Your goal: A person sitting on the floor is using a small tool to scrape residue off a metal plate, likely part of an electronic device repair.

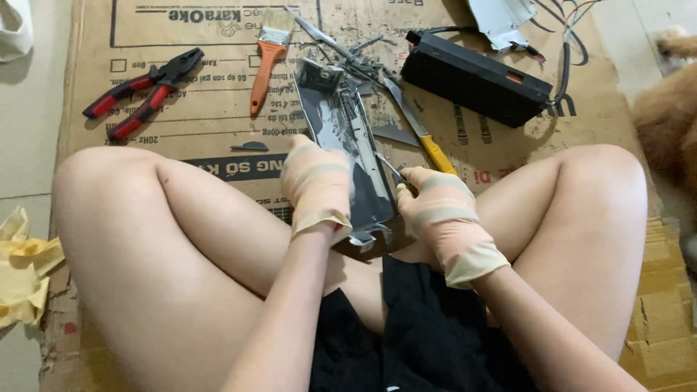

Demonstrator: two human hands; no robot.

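Between the person's knees, on flattened brown cardboard (218, 116) covering the floor, a long dark metal chassis (348, 145) lies tilted. The gloved left hand (317, 185) has its grip clamped on the chassis's left edge. The gloved right hand (439, 210) grips a thin metal tool (390, 167) touching the chassis's right side. Beyond both hands lie red-handled pliers (141, 91), an orange-handled paintbrush (266, 62) and a black rectangular box (475, 76).

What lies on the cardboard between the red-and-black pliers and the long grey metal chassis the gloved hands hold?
In the head view, an orange-handled paintbrush lies between the red-and-black pliers and the long grey metal chassis; the rest is bare cardboard.
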